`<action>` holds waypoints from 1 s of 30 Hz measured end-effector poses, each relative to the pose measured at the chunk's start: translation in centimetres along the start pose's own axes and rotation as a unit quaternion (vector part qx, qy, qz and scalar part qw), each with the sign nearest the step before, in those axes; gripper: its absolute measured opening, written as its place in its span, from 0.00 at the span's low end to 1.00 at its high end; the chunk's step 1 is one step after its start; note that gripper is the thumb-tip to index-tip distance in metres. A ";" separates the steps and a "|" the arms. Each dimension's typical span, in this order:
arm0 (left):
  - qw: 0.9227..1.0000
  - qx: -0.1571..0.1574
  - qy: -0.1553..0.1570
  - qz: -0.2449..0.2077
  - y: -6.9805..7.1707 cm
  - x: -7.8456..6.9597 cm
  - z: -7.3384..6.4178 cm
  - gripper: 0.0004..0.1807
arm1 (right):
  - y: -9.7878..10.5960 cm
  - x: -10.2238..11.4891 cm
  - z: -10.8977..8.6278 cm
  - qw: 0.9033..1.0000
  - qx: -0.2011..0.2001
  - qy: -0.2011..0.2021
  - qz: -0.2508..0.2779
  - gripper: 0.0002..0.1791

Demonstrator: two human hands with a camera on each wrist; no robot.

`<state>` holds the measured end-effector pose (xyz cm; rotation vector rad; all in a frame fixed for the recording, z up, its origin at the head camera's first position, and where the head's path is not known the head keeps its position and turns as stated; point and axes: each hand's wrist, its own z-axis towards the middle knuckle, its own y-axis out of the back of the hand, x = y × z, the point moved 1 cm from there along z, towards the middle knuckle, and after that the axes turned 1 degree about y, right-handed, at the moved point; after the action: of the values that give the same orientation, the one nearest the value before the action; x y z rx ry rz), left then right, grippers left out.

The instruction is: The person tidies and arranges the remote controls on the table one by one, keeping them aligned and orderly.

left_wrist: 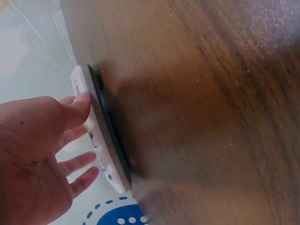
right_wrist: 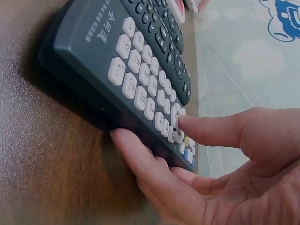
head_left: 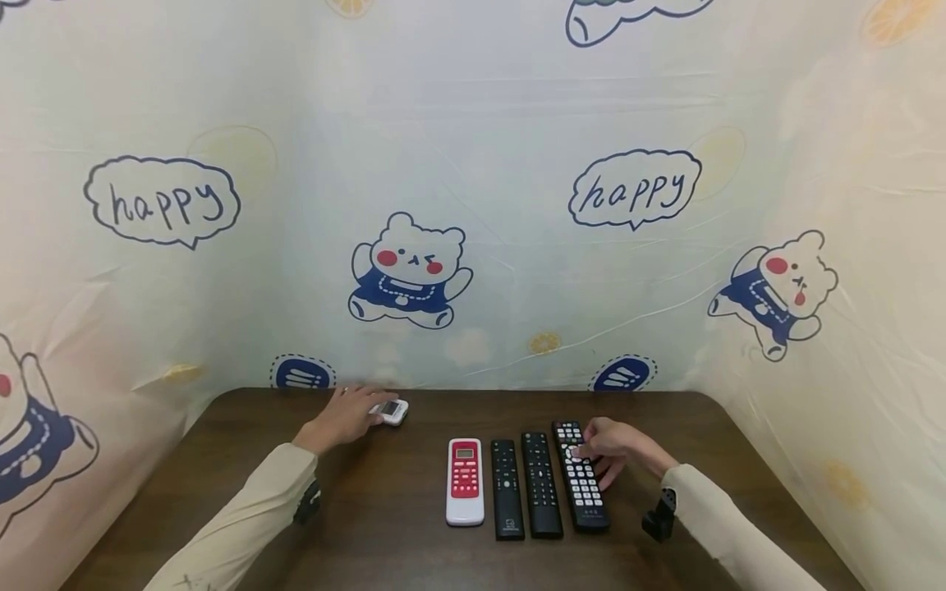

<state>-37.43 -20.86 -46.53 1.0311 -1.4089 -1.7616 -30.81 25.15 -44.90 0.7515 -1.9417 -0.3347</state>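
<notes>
At the back left of the table, my left hand (head_left: 346,419) holds a small white remote control (head_left: 395,412). In the left wrist view the thumb lies on that remote's face (left_wrist: 104,149) and the other fingers are on its far side, partly hidden. My right hand (head_left: 619,447) grips the black remote control with white buttons (head_left: 584,484), the rightmost in the row. Its thumb rests on the buttons, while the fingers lie along the side edge in the right wrist view. The remote's lower end (right_wrist: 77,35) points away from the hand.
Left of the right hand, two slim black remotes (head_left: 508,501) (head_left: 543,497) lie side by side. A white remote with a red face (head_left: 465,510) is at the row's left end. The brown wooden table (head_left: 384,525) meets a printed curtain (head_left: 502,271) at its back and sides.
</notes>
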 end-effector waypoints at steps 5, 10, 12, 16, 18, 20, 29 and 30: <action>1.000 0.002 0.014 0.001 0.5 -0.3 0.0 0.22 | 0.0 -0.2 -0.2 1.000 -0.007 0.005 -0.002 0.16; 0.997 0.028 0.036 -0.054 1.1 -0.3 0.0 0.20 | 0.0 -0.1 -0.1 1.000 -0.005 0.001 0.001 0.18; 0.997 0.040 0.040 -0.061 1.3 -0.2 -0.1 0.19 | 0.0 0.0 -0.2 1.000 -0.003 0.000 0.002 0.17; 0.995 0.061 0.054 -0.061 1.3 0.1 -0.3 0.20 | 0.0 0.2 -0.2 1.000 -0.001 0.001 0.002 0.18; 0.993 0.065 0.067 -0.073 1.3 0.2 -0.3 0.22 | -0.1 0.2 -0.2 1.000 -0.005 0.001 0.002 0.18; 0.992 0.063 0.075 -0.080 1.2 0.3 -0.3 0.24 | -0.1 0.2 -0.2 1.000 -0.006 0.002 -0.001 0.18; 0.991 0.042 0.094 -0.080 0.9 0.5 -0.1 0.20 | -0.1 0.1 -0.1 1.000 -0.002 0.003 0.003 0.19; 0.992 0.040 0.093 -0.079 1.0 0.6 -0.1 0.19 | -0.1 0.1 -0.1 1.000 -0.002 0.004 0.003 0.19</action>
<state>-37.58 -21.62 -45.65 1.3445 -1.3217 -1.6801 -30.73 25.04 -44.78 0.7437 -1.9349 -0.3325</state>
